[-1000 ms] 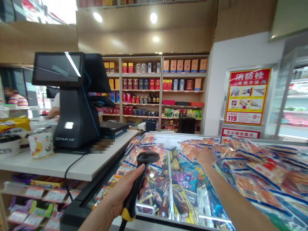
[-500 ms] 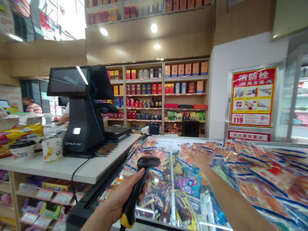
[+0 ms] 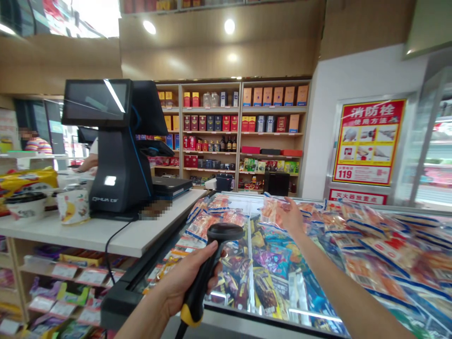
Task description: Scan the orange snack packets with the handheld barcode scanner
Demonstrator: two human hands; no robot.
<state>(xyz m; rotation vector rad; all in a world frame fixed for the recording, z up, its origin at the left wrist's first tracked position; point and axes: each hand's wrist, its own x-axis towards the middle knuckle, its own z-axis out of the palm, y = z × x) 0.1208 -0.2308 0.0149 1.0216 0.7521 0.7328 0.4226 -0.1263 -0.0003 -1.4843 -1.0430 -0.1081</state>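
Note:
My left hand (image 3: 192,278) is wrapped around the handle of a black and yellow barcode scanner (image 3: 205,268), its head pointing away over the glass freezer top (image 3: 251,263). Farther out, my right hand (image 3: 292,217) has its fingers bent around the right side of a clear snack packet (image 3: 271,211) with blue edging. That packet's near edge tilts up slightly from the glass, and the fingertips are partly hidden by it. More such packets (image 3: 367,226) lie heaped to the right, and a smaller group (image 3: 203,223) lies beyond the scanner on the left.
On the white counter (image 3: 148,235) at left stands a black checkout terminal (image 3: 118,165), its cable hanging over the edge. Paper cups (image 3: 73,207) sit beside it. Colourful wrapped goods show under the glass. Shelves of boxes (image 3: 212,123) line the back; another person's arm (image 3: 88,162) shows behind the terminal.
The view has tilted down slightly. My right hand's fingers have closed around a packet, and its edge has risen. My left hand still holds the scanner, now a little farther right.

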